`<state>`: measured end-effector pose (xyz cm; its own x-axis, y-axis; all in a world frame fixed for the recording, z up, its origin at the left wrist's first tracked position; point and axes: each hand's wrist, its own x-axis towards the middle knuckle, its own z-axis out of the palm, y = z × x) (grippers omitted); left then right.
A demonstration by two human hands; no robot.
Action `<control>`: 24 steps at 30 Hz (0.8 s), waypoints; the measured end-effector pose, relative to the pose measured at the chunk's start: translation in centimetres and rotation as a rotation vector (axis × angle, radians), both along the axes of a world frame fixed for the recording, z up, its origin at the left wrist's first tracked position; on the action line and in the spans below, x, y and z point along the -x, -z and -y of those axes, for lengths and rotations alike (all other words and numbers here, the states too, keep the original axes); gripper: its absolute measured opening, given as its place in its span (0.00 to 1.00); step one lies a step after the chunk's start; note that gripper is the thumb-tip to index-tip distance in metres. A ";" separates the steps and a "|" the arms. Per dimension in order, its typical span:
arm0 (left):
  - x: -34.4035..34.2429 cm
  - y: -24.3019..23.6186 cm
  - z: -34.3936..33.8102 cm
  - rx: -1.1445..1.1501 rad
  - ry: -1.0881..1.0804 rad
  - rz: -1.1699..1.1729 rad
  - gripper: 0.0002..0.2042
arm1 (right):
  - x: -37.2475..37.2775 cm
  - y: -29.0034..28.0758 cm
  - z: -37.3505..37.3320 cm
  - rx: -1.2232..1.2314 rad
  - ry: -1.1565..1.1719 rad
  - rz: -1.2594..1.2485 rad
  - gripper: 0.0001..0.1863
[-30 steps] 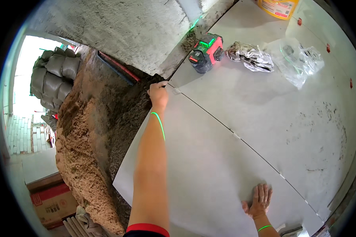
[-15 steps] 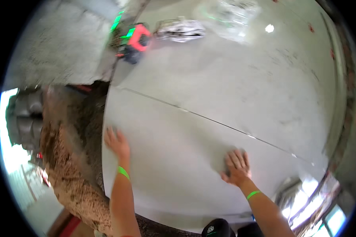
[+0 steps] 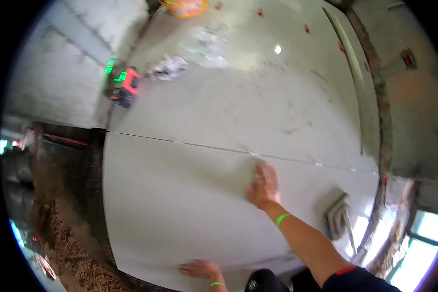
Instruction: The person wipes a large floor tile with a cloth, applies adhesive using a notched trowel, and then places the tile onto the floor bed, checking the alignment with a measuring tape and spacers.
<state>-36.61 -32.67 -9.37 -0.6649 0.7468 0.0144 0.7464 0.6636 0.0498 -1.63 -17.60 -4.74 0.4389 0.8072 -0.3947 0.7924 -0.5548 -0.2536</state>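
Note:
A large light grey floor tile (image 3: 165, 194) lies before me. A straight joint separates it from another tile (image 3: 199, 107) beyond, with small pale pieces, perhaps spacers, along the gap. My right hand (image 3: 264, 187), slightly blurred, rests palm down near that joint, fingers extended. Close to the tile's near edge, my left hand (image 3: 199, 269) lies flat, fingers pointing left. Neither hand holds anything. Right of my right arm, a grey block-like tool (image 3: 339, 216) with a pale handle sits on the tile.
A red and black device (image 3: 126, 87) stands at the far left, green light beside it. Near it are a crumpled cloth (image 3: 168, 67), clear plastic wrapping (image 3: 207, 46) and an orange bucket (image 3: 186, 7). Brown loose sand (image 3: 65, 238) lies left, past the tile edge.
My left hand has moved from the tile's left edge to its near edge. My right hand has moved forward toward the joint. The view has shifted, bringing the bucket in.

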 end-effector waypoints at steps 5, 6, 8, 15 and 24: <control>-0.6 -0.5 0.1 0.007 -0.002 -0.046 0.33 | -8.1 0.7 0.9 -0.153 0.073 0.192 0.43; -1.3 -0.7 -0.4 0.043 -0.015 -0.039 0.34 | -9.5 0.7 0.6 -0.194 0.097 0.180 0.43; -2.5 -1.3 -0.6 -0.017 0.047 -0.045 0.32 | -9.8 1.5 0.9 -0.196 0.089 0.229 0.44; -2.3 0.1 -3.2 -0.018 0.217 -0.090 0.33 | -4.7 -0.7 5.5 -0.117 0.029 0.092 0.48; -18.5 -2.4 -29.2 0.044 0.102 0.212 0.34 | -5.4 1.6 6.6 -0.263 -0.015 0.184 0.45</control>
